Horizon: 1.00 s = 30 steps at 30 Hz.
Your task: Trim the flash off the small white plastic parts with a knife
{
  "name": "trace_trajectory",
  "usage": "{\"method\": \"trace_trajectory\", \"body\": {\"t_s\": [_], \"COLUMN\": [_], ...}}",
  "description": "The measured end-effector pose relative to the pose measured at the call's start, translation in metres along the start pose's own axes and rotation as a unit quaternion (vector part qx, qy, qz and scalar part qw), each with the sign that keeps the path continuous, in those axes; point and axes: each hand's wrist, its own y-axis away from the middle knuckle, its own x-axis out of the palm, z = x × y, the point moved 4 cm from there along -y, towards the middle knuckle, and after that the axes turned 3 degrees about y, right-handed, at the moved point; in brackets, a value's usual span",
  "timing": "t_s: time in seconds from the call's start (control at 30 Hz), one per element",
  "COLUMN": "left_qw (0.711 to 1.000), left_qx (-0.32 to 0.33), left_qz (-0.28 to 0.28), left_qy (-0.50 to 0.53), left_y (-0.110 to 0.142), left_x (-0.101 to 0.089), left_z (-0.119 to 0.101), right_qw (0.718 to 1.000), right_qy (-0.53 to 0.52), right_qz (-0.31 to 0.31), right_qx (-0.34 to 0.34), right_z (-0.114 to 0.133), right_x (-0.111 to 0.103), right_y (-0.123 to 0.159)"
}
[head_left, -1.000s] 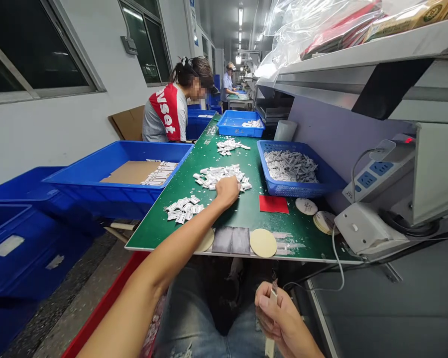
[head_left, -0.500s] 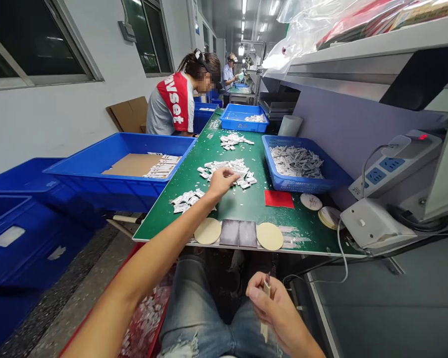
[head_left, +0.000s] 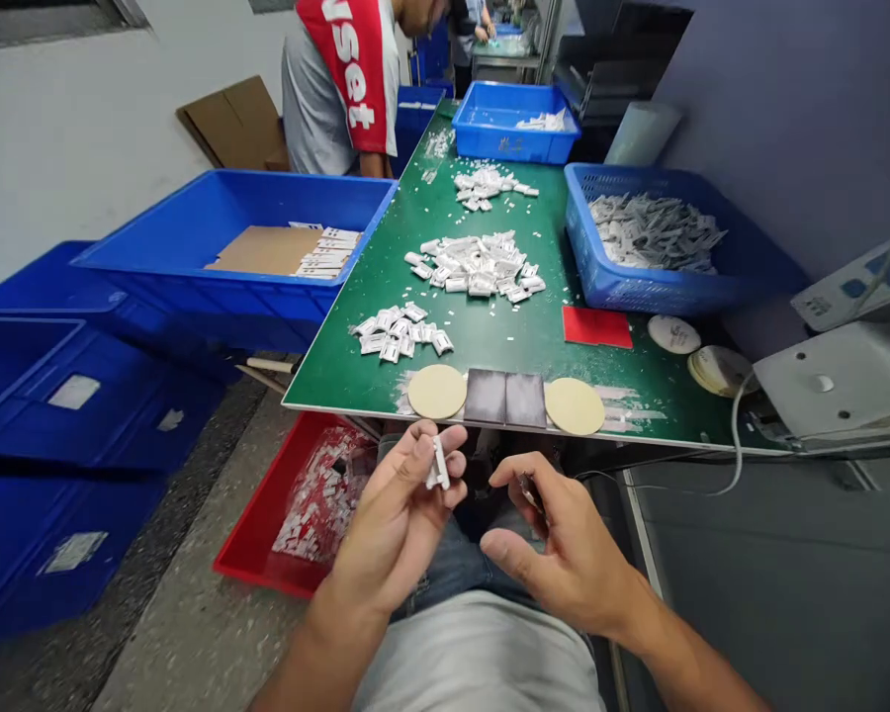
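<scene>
My left hand (head_left: pixel 400 514) is over my lap, below the green table's (head_left: pixel 489 346) front edge, and pinches a small white plastic part (head_left: pixel 439 465) between thumb and fingers. My right hand (head_left: pixel 556 544) is close beside it, fingers curled round a thin knife-like tool (head_left: pixel 528 489) that mostly hides behind them. On the table lie a large pile of white parts (head_left: pixel 479 265) in the middle and a smaller pile (head_left: pixel 400 330) nearer the front left.
A blue basket (head_left: pixel 600 287) of grey-white pieces stands at right; a red card (head_left: pixel 597 326), round discs (head_left: pixel 436 392) and grey pads lie near the edge. A red tray (head_left: pixel 267 514) of scraps sits on the floor. Blue crates (head_left: pixel 215 287) at left. A co-worker (head_left: pixel 341 79) works farther along.
My left hand left the large pile on the table and came back to my lap with one white part. The view tilted down; my right hand rose toward the left.
</scene>
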Motion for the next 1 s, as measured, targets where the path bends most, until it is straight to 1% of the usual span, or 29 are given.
{"method": "trace_trajectory", "body": {"t_s": [0.07,0.13,0.2,0.27,0.33,0.4,0.53,0.73,1.0], "left_qw": [1.0,0.999,0.998,0.997,0.996,0.996,0.995,0.993,0.992], "left_qx": [0.004,0.005,0.003,0.003,0.0,-0.005,-0.012,0.004,-0.006], "left_qz": [0.0,-0.014,-0.028,-0.035,-0.036,-0.034,-0.031,-0.041,-0.051], "left_qy": [-0.014,-0.042,-0.063,-0.072,-0.08,-0.087,-0.095,-0.112,-0.114], "left_y": [0.006,0.011,0.014,0.016,0.017,0.018,0.018,0.019,0.017], "left_x": [0.002,0.002,0.001,-0.001,-0.002,-0.002,-0.002,-0.004,-0.004], "left_z": [0.005,0.007,0.007,0.006,0.005,0.005,0.004,0.002,0.003], "right_qw": [0.993,0.972,0.944,0.92,0.904,0.898,0.892,0.889,0.885], "right_qy": [0.088,0.182,0.266,0.326,0.36,0.376,0.394,0.403,0.409], "right_qz": [-0.017,-0.046,-0.075,-0.09,-0.097,-0.099,-0.102,-0.105,-0.107], "right_qx": [-0.078,-0.141,-0.179,-0.2,-0.208,-0.206,-0.195,-0.188,-0.197], "right_z": [0.009,0.015,0.019,0.021,0.022,0.022,0.021,0.021,0.019], "right_x": [0.001,0.004,0.006,0.008,0.009,0.01,0.011,0.011,0.012], "right_y": [-0.004,-0.007,-0.009,-0.012,-0.015,-0.017,-0.019,-0.017,-0.016]}}
